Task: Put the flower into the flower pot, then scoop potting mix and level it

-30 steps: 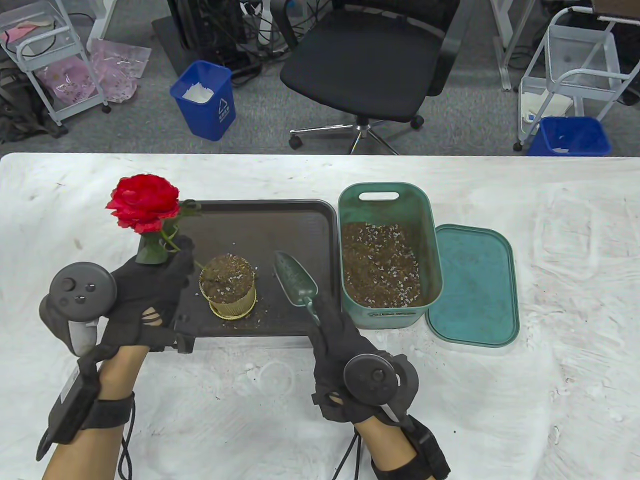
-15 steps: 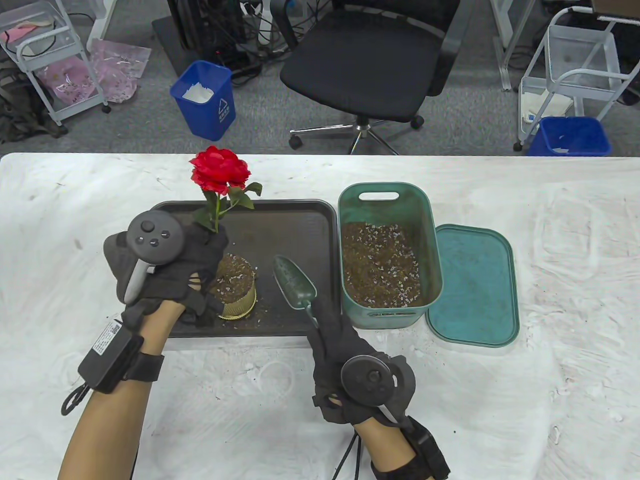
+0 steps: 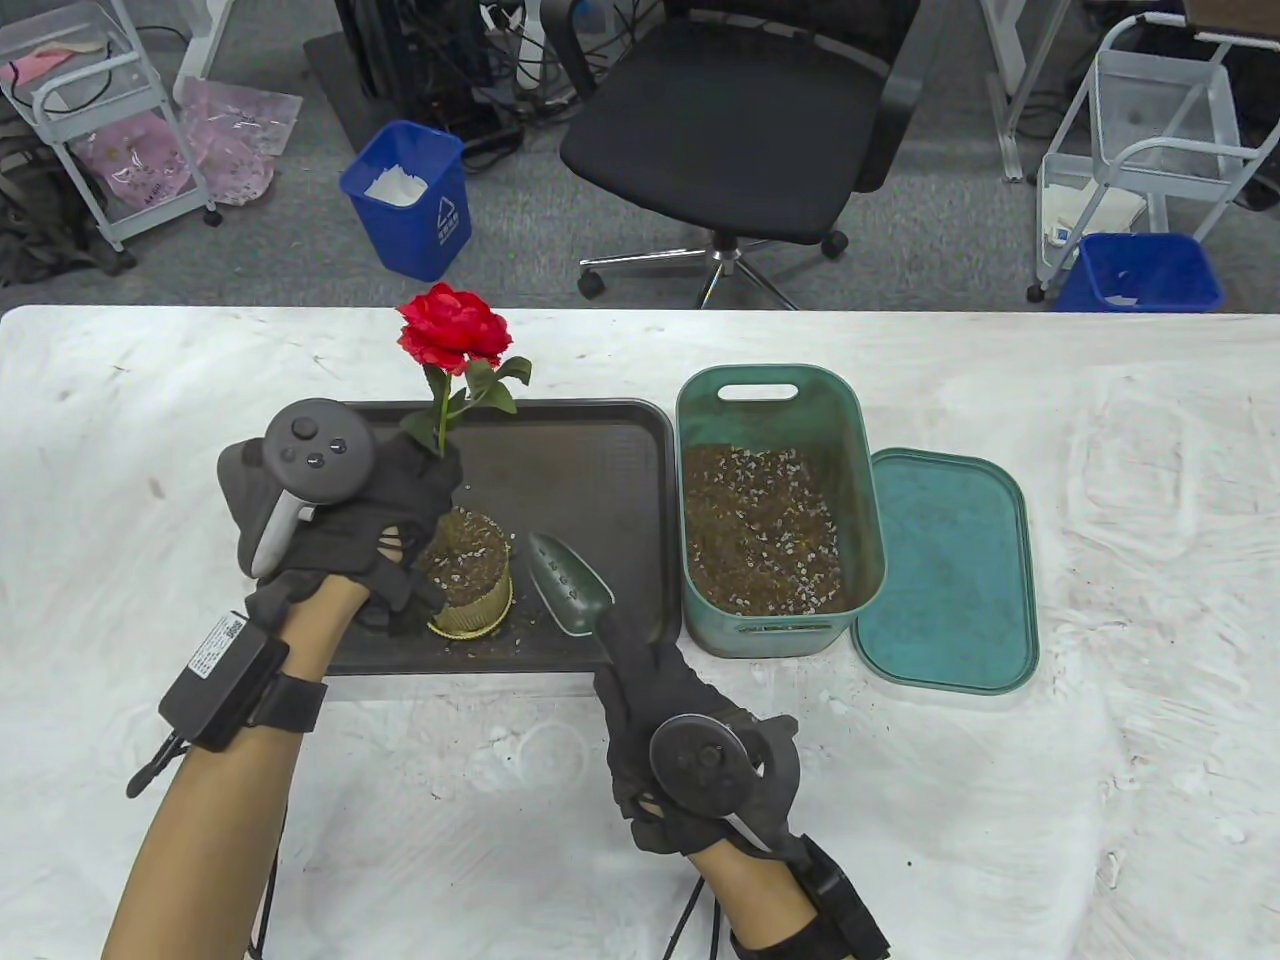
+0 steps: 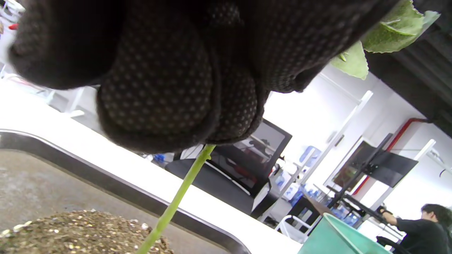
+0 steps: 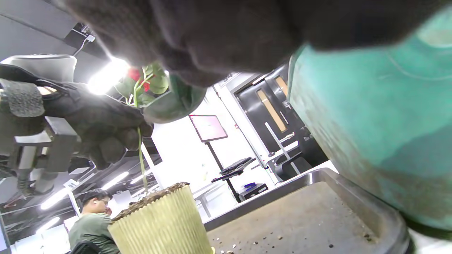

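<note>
A red flower (image 3: 455,330) on a green stem (image 4: 176,201) stands upright over the ribbed yellow flower pot (image 3: 468,580), which is heaped with potting mix. My left hand (image 3: 385,500) grips the stem just above the mix; the stem's lower end (image 5: 142,165) goes down into it. The pot (image 5: 162,225) sits on the dark tray (image 3: 590,450). My right hand (image 3: 650,680) holds the handle of a green trowel (image 3: 568,585), whose scoop lies over the tray just right of the pot. The trowel scoop (image 5: 173,102) shows above the pot in the right wrist view.
A green tub (image 3: 775,510) of potting mix stands right of the tray, its lid (image 3: 945,570) flat on the table beside it. An office chair (image 3: 740,120) and blue bins (image 3: 410,200) stand beyond the table's far edge. A person (image 4: 430,222) sits in the background.
My left hand swung the flower from the tray's left edge to over the pot and stood it upright in the mix. My right hand drew the trowel a little left, toward the pot.
</note>
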`<move>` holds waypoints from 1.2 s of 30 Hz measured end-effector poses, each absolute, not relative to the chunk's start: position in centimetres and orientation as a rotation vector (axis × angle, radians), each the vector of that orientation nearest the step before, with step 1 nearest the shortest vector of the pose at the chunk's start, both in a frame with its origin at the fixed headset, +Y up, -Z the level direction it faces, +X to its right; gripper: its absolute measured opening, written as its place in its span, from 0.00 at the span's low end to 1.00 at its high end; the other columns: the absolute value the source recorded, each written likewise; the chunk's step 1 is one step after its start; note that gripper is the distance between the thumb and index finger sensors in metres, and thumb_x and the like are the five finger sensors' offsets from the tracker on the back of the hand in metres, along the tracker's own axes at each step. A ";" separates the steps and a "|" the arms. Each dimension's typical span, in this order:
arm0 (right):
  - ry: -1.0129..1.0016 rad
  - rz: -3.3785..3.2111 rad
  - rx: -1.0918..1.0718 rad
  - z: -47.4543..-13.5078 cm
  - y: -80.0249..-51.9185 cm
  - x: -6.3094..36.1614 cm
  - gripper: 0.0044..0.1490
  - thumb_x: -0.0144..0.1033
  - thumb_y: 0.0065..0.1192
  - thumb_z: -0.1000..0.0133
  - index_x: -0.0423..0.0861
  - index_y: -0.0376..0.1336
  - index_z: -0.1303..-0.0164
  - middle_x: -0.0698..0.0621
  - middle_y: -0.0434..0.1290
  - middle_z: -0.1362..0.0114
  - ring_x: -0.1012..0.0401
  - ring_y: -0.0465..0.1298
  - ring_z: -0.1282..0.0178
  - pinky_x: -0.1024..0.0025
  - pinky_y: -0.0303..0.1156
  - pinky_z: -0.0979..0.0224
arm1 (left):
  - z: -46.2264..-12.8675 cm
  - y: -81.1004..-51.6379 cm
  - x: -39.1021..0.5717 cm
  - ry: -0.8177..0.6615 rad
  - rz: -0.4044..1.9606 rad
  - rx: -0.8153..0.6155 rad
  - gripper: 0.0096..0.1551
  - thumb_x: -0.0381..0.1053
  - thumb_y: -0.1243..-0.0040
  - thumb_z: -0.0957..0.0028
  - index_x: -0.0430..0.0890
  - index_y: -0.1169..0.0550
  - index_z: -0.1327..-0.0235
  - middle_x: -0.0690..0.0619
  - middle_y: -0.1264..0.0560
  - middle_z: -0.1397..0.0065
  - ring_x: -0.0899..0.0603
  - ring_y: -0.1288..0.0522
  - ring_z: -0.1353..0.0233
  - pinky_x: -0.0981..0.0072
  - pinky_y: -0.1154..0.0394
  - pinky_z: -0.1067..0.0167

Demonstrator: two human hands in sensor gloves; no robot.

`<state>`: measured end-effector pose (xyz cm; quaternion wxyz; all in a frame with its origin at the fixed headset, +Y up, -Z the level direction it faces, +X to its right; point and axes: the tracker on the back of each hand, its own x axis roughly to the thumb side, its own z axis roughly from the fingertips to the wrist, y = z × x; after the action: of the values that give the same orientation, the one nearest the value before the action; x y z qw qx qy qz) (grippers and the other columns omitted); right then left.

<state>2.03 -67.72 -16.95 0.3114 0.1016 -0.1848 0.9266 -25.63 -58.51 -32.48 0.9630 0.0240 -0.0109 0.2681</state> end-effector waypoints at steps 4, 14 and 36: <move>-0.500 2.507 0.349 -17.4 -66.5 0.2 0.32 0.48 0.65 0.51 0.56 0.67 0.34 0.54 0.81 0.69 0.65 0.79 0.85 0.69 0.80 0.85 | -33.2 -58.5 -26.1 -0.011 0.567 0.017 0.23 0.56 0.28 0.61 0.47 0.12 0.56 0.55 0.09 0.61 0.47 0.08 0.71 0.56 0.13 0.66; -0.314 2.775 0.571 -21.4 -63.8 -7.7 0.31 0.48 0.62 0.49 0.57 0.67 0.34 0.55 0.80 0.71 0.65 0.78 0.86 0.69 0.80 0.86 | -34.4 -58.5 -26.1 0.020 0.538 -0.017 0.23 0.56 0.28 0.62 0.46 0.11 0.58 0.55 0.07 0.62 0.47 0.06 0.71 0.57 0.11 0.68; 0.209 2.792 0.417 -24.6 -64.5 -10.4 0.30 0.45 0.60 0.49 0.51 0.61 0.36 0.54 0.79 0.72 0.63 0.79 0.87 0.65 0.80 0.87 | -34.5 -58.5 -25.5 0.016 0.563 -0.022 0.23 0.56 0.28 0.62 0.47 0.11 0.57 0.55 0.08 0.61 0.47 0.06 0.71 0.57 0.12 0.68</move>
<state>-10.45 -64.54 -24.63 0.1547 0.1455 0.0730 0.9745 -25.47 -58.49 -34.47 0.9605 -0.0107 0.0079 0.2779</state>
